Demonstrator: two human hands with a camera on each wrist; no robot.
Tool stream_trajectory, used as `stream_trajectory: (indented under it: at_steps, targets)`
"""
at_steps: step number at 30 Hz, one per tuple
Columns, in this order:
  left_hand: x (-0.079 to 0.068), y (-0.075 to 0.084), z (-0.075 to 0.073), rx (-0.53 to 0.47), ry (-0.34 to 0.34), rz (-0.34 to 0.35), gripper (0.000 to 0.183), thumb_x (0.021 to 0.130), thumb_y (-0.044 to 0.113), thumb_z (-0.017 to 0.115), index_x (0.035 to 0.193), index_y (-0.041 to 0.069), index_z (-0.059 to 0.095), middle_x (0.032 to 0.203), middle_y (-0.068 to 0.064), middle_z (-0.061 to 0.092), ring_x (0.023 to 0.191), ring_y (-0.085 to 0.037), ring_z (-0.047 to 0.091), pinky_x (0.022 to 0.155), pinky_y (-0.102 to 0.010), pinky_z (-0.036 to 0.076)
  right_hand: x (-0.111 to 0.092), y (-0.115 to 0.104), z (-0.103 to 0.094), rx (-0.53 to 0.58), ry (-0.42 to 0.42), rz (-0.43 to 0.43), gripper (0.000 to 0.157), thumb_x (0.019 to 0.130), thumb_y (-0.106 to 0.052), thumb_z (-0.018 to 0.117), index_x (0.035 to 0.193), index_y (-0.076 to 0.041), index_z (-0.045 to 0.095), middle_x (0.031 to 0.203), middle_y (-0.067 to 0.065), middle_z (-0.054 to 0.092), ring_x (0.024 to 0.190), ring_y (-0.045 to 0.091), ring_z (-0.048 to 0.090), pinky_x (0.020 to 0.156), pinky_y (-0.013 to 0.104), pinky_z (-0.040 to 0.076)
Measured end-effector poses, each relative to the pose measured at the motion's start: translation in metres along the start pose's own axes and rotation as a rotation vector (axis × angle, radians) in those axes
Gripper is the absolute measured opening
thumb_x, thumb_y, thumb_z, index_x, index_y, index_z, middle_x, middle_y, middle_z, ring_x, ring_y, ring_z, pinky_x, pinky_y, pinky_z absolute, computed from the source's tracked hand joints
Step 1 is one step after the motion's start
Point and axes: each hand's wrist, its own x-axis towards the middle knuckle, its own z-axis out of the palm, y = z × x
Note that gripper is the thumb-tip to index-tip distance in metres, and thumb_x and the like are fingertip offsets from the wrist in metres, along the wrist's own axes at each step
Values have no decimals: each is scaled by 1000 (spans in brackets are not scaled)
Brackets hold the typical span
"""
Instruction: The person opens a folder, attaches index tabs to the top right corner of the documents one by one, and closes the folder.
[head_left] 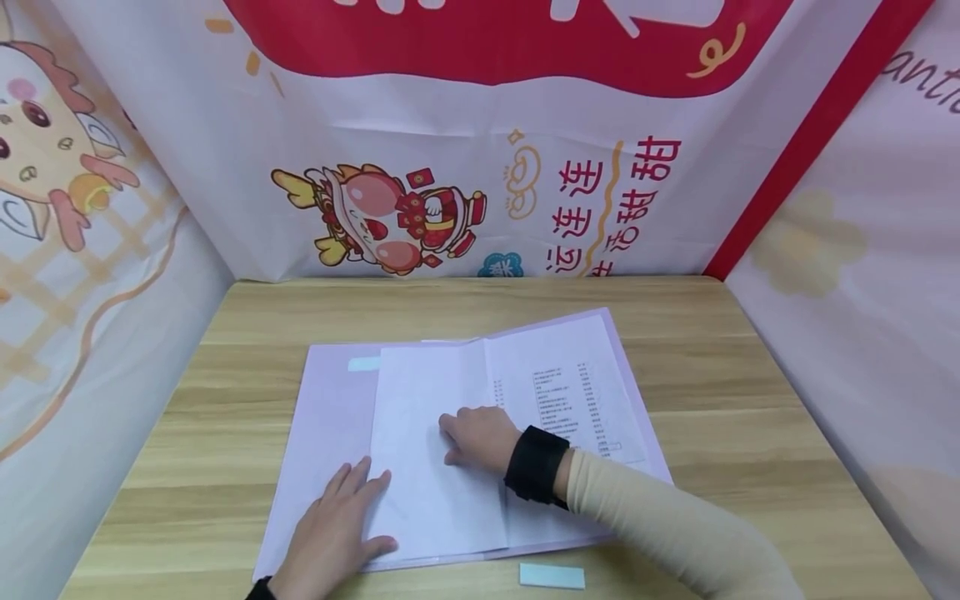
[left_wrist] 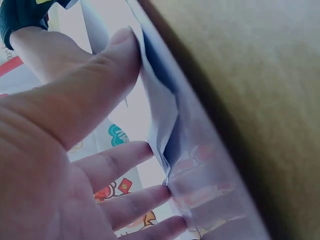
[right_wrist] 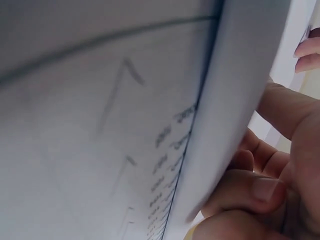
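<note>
A pale purple folder (head_left: 330, 392) lies spread flat, with a printed white page (head_left: 525, 354) on its right side. A blank white sheet (head_left: 420, 375) is turned over to the left and covers part of the folder's left cover. My left hand (head_left: 330, 521) rests with spread fingers along the sheet's left edge; in the left wrist view the thumb and fingertips touch the rippled paper edge (left_wrist: 167, 117). With its fingers curled, my right hand (head_left: 480, 437) presses on the sheet near the fold. The right wrist view shows its bent fingers (right_wrist: 235, 192) beside the white paper.
A light blue strip (head_left: 551, 576) lies on the wooden table (head_left: 187, 467) in front of the folder. A similar pale blue label (head_left: 364, 364) is on the left cover. Printed white cloth (head_left: 465, 108) hangs behind the table and at both sides.
</note>
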Motion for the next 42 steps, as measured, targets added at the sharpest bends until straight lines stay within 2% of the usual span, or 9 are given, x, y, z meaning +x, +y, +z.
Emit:
stream_trajectory:
  at_steps: [7,13,16,24,28,33,38,42]
  targets:
    - [0,2,-4,0,-14,13,83,63,48,80,131,10,54,142,-22,39,130,-46,31,91,-66,35,-6,6,3,69,22,17,36,84,-52,62,93,-18,57,69,-6,49,57,9,46,48,24,37]
    - [-1,3,-11,-19,-28,4,79,65,49,79,130,11,55,140,-23,41,129,-46,32,92,-66,33,-22,10,-17,166,62,6,30,87,-50,59,90,-20,58,70,-9,51,59,7,48,50,22,38]
    - [-1,3,-14,-29,13,23,74,68,46,79,127,9,57,137,-24,44,127,-45,36,93,-64,35,-34,13,-28,200,88,5,27,88,-48,58,90,-21,60,72,-10,53,60,7,49,50,22,38]
    - [1,8,-24,-30,199,66,60,74,39,76,122,6,60,129,-22,52,121,-39,45,85,-58,41,-66,27,-54,286,101,52,27,88,-49,58,93,-22,62,71,-11,55,59,7,50,49,21,41]
    - [3,12,-27,-46,242,68,58,75,39,76,121,7,61,127,-21,54,119,-38,47,85,-58,41,-84,32,-59,300,119,60,28,88,-49,57,91,-22,63,67,-12,53,56,6,48,48,22,40]
    - [4,24,-33,-56,258,73,57,75,40,76,120,8,62,127,-20,55,120,-37,47,87,-58,40,-104,38,-57,309,124,76,29,89,-53,55,86,-24,62,62,-13,51,54,5,46,48,22,39]
    - [2,44,-37,-76,268,136,56,74,40,76,119,10,63,128,-16,55,120,-34,48,91,-56,40,-126,43,-50,325,117,78,31,89,-56,52,76,-28,57,60,-15,49,52,2,45,49,21,38]
    - [5,66,-39,-84,238,192,56,74,43,76,120,13,63,129,-12,55,121,-30,49,93,-51,41,-145,47,-43,330,102,86,35,89,-59,48,72,-28,54,57,-16,47,52,0,43,49,20,37]
